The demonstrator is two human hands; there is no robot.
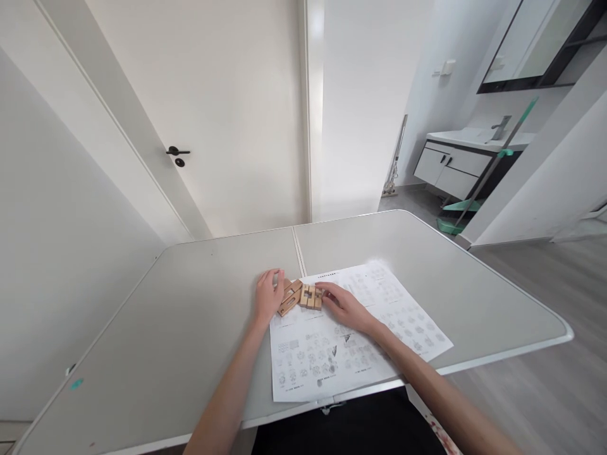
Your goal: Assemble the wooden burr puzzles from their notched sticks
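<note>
Small wooden puzzle pieces lie together near the upper left part of a printed sheet (308, 354). My left hand (268, 296) curls around the left end of the reddish-brown slotted wooden pieces (290, 302), which sit at a slant. Just to their right is a paler cluster of wooden puzzle blocks (310, 297) with a square gap in it. My right hand (345, 307) reaches in from the right, its bent fingers gripping that cluster's right side. The fingertips of both hands are partly hidden.
The sheet carries rows of small grey diagrams and lies on a light grey folding table (199, 328) with a centre seam. Behind stands a white door (237, 114) with a black handle (177, 151). A sink cabinet (455, 167) and a green dustpan (450, 226) are at the right.
</note>
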